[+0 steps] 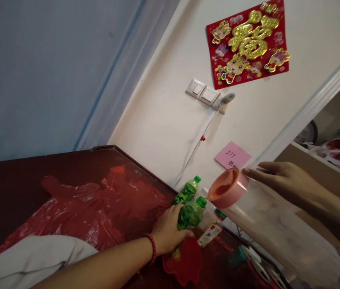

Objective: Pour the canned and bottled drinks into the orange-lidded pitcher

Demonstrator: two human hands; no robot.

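Observation:
My left hand [168, 230], with a red bead bracelet at the wrist, is wrapped around a green plastic bottle [196, 210] with a green cap. A second green bottle [188, 190] stands just behind it. Beneath that hand lies a red scalloped mat [183, 261]. At the right, my right hand [296, 184] is closed on a large see-through plastic pitcher [278, 228], near its pink lid [228, 188]. The pitcher leans, its lid toward the bottles. Part of the right fingers' grip is hidden behind it.
A crumpled red plastic bag [98, 204] covers much of the dark red tabletop [4, 180]. A clear container with a label [210, 236] stands beside the bottles. A white cord [192, 150] runs down the wall from a socket. A green-lidded object [237, 257] lies near the front.

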